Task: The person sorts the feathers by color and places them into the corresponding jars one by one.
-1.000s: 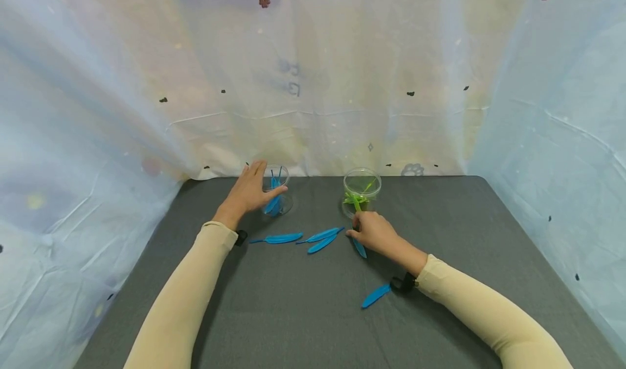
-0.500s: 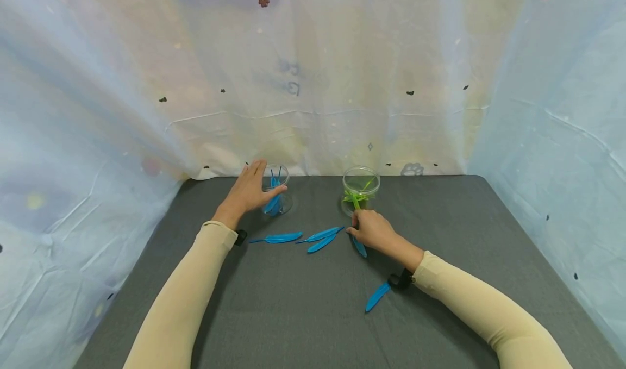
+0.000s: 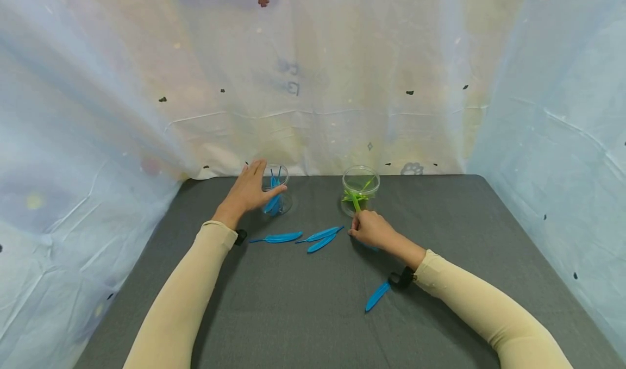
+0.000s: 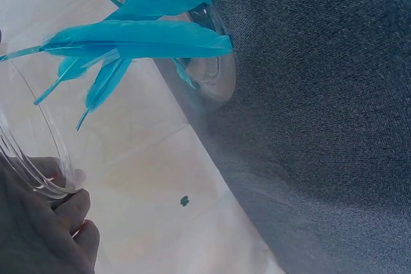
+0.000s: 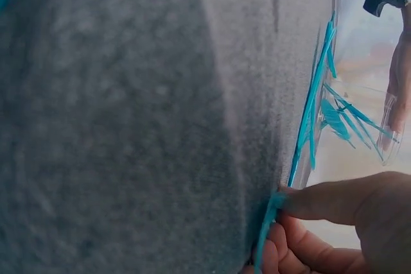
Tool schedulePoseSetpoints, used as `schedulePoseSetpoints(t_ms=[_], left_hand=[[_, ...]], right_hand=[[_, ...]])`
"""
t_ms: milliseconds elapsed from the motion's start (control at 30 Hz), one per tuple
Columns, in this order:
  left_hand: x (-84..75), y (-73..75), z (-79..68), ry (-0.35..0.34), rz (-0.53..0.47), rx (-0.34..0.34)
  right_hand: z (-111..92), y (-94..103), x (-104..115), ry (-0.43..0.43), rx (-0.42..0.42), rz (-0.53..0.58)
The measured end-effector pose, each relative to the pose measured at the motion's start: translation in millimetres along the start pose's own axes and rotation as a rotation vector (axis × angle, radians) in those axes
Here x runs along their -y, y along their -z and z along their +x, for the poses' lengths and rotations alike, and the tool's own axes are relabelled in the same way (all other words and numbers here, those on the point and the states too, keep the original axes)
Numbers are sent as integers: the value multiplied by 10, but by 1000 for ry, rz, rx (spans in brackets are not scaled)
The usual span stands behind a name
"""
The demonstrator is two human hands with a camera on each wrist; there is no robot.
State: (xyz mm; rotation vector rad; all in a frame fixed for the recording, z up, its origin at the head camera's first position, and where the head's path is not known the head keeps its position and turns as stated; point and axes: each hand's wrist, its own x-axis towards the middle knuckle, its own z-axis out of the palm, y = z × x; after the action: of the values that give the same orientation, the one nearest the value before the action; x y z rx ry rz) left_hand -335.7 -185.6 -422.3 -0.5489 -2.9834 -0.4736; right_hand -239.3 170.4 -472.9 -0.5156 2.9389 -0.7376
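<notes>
At the back left, a clear plastic cup (image 3: 286, 201) stands with several blue feathers (image 4: 138, 40) upright in it. My left hand (image 3: 246, 192) holds this cup, fingers behind the rim and thumb across the front. My right hand (image 3: 375, 232) pinches a blue feather (image 5: 265, 232) between thumb and fingers, low over the table; the hand hides most of it in the head view. Just behind that hand is a second clear cup (image 3: 374, 188) with green feathers (image 3: 356, 198) in it.
Three loose blue feathers (image 3: 281, 238) lie on the dark grey cloth between my hands. Another blue feather (image 3: 376, 297) is beside the right wrist strap (image 3: 401, 277). A pale patterned curtain (image 3: 313, 75) hangs behind the table and along both sides.
The feather at my right hand has swung to the right and is now mostly hidden under the hand. The feather by the right wrist shifted slightly earlier. My left hand has stayed still.
</notes>
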Motion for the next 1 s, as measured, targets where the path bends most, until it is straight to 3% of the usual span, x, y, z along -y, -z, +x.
schedulePoseSetpoints(t_ms=[233,633,1000], left_hand=[[-7,12,-20,4,-7,4],[3,-10,-5,9,10,2],[6,-9,0,8,11,3]], right_hand=[[-16,18,8,26,49,14],[-55,69,84,122,99,151],[-11,116,156,202,73,184]])
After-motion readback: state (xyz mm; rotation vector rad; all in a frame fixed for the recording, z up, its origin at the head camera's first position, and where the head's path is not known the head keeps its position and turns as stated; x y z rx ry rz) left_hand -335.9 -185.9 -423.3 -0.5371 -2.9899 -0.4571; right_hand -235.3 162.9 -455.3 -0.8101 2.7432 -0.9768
